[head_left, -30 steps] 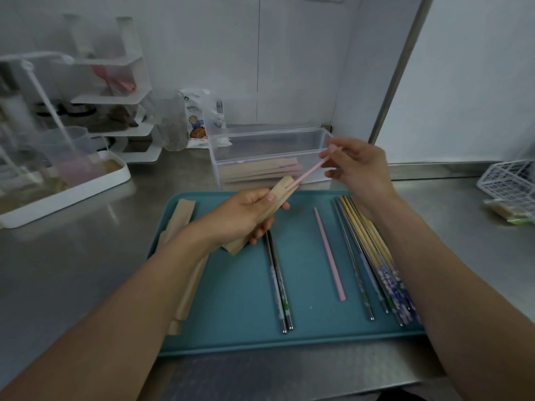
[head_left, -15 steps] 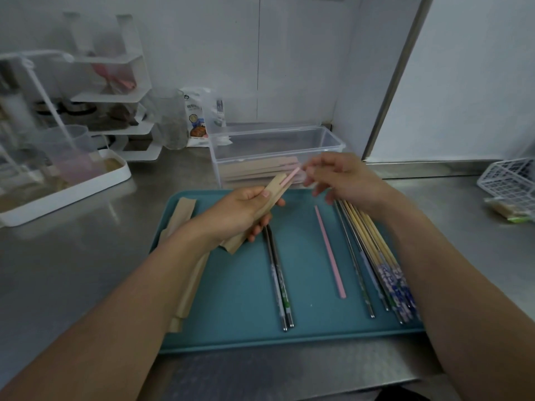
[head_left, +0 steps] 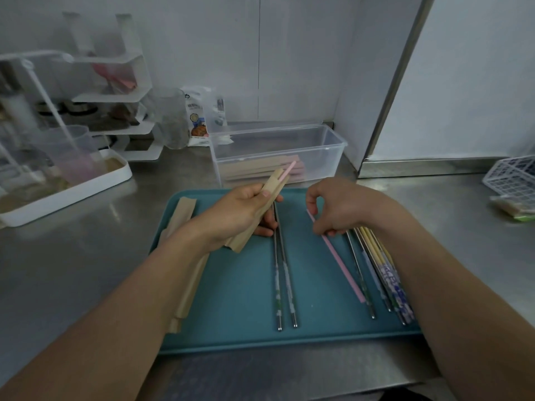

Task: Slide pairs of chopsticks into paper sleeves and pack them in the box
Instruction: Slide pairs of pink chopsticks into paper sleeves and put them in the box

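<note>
Clear box (head_left: pixel 333 146) — sleeved chopsticks (head_left: pixel 254 169) inside — behind teal tray (head_left: pixel 237 331).

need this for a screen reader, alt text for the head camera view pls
The left hand holds a paper sleeve with one pink chopstick poking out, while the right hand pinches a second pink chopstick on a teal tray, before a clear box.
</note>
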